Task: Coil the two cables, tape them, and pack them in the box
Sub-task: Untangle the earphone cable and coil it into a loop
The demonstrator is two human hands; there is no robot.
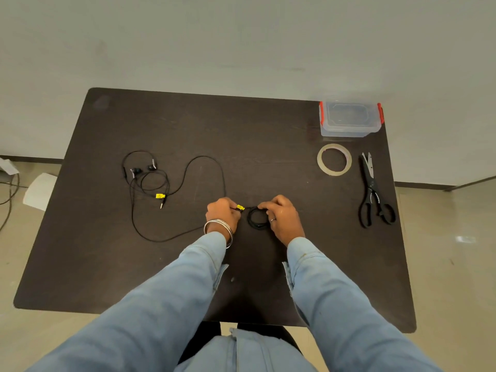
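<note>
A small black coiled cable (257,219) lies at the middle of the dark table (268,130). My right hand (282,216) grips the coil's right side. My left hand (222,216) pinches the cable's loose end just beside its yellow tag (240,207). A second black cable, an earphone set (171,194) with its own yellow tag (160,196), sprawls uncoiled to the left. A roll of clear tape (334,162) lies flat at the right. The clear plastic box (350,119) with red clips stands closed at the back right corner.
Black scissors (374,194) lie shut at the right edge, next to the tape. White papers (40,190) and a cord lie on the floor to the left. A wall rises behind the table.
</note>
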